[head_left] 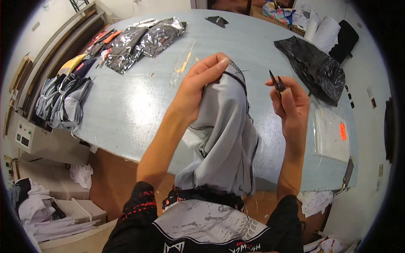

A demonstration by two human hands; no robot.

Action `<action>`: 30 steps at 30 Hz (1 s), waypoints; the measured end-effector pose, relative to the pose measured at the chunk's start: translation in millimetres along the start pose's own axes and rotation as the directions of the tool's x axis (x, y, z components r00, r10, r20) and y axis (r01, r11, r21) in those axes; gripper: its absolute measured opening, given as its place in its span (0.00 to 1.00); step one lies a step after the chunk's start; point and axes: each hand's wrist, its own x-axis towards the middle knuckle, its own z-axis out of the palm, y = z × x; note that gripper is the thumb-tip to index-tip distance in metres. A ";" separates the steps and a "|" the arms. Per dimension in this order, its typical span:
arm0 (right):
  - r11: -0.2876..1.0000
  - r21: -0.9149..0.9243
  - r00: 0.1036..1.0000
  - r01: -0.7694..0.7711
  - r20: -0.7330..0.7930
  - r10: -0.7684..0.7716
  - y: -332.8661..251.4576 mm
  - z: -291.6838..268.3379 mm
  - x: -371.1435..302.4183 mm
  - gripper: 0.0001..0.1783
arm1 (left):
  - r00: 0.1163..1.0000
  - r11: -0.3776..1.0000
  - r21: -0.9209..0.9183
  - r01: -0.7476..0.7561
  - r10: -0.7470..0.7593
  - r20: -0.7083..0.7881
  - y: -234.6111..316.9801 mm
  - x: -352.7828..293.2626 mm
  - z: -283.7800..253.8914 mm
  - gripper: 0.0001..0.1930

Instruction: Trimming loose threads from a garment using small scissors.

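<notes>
My left hand (204, 80) pinches the top edge of a light grey garment (223, 114) by its dark overlocked seam. The cloth hangs in folds from there over the near edge of the table toward my lap, and what kind of garment it is cannot be made out. Off to the right of the cloth, my right hand (291, 99) is closed round black thread snips (276, 81). Their two pointed blades stick up, slightly parted, and do not touch the fabric.
Left on the blue-grey table (139, 101) lie stacked grey garments (65, 101) and clear-bagged dark clothes (141, 42). To the right are a black plastic bag (314, 67) and a pack of clear bags (331, 133). A small black cloth piece (217, 21) lies at the far edge.
</notes>
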 end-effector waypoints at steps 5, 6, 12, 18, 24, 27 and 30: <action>0.998 0.009 0.998 0.065 0.004 -0.065 -22.6 1.1 5.0 0.18 | 0.945 0.939 -0.111 -0.326 0.322 -0.055 8.1 21.9 29.0 0.14; 0.990 -0.050 0.991 0.132 -0.024 -0.133 -21.6 3.5 6.3 0.19 | 0.937 0.934 -0.077 -0.348 0.343 -0.068 11.2 22.8 32.3 0.14; 0.944 -0.234 0.968 0.231 -0.037 -0.246 -2.4 16.2 9.9 0.27 | 0.921 0.936 -0.054 -0.349 0.332 -0.206 -2.9 28.3 27.0 0.14; 0.945 -0.218 0.969 0.245 0.018 -0.247 6.3 27.2 23.8 0.30 | 0.940 0.943 -0.049 -0.329 0.322 -0.115 -9.5 36.8 5.8 0.12; 0.954 -0.246 0.982 0.169 -0.039 -0.184 14.0 27.8 23.6 0.29 | 0.945 0.945 -0.023 -0.327 0.327 -0.008 -21.1 43.4 -10.8 0.11; 0.958 -0.225 0.983 0.177 -0.007 -0.184 15.5 28.0 25.4 0.28 | 0.949 0.950 -0.105 -0.295 0.304 0.085 -23.7 41.0 -19.0 0.11; 0.943 -0.238 0.970 0.233 -0.004 -0.241 15.9 26.4 26.3 0.29 | 0.950 0.952 -0.092 -0.292 0.300 0.085 -25.7 41.3 -18.5 0.11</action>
